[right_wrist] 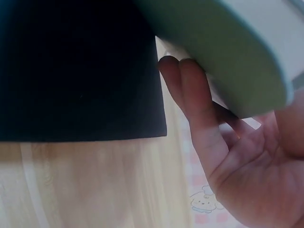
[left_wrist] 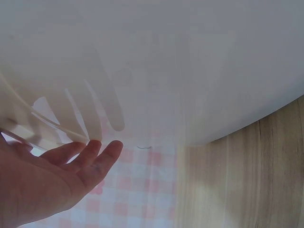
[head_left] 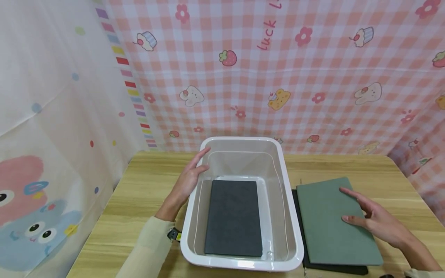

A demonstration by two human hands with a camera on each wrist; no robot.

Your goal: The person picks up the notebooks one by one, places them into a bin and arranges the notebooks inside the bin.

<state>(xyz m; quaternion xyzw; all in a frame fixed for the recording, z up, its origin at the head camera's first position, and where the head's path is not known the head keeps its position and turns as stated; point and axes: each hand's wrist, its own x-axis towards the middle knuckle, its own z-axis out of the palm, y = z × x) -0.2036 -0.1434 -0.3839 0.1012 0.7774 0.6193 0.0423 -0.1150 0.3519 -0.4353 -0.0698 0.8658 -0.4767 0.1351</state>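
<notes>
My left hand (head_left: 187,179) rests at the left rim of a white plastic tub (head_left: 293,216), thumb and index finger extended over the rim. In the left wrist view its other fingers (left_wrist: 102,159) lie loosely along the tub's glossy outer wall (left_wrist: 156,71). Inside the tub a dark grey notebook (head_left: 234,218) lies flat on the bottom. My right hand (head_left: 380,224) grips a green notebook (head_left: 335,227) by its right edge, thumb on the cover and fingers beneath. The green notebook is tilted over a black notebook (right_wrist: 80,80) on the table.
The wood-grain table (head_left: 125,216) stands against a pink checked cloth (head_left: 243,85) with printed figures. A white patterned curtain (head_left: 62,116) hangs at the left. A strap with a yellow patch (head_left: 179,236) shows at the left wrist, beside the tub.
</notes>
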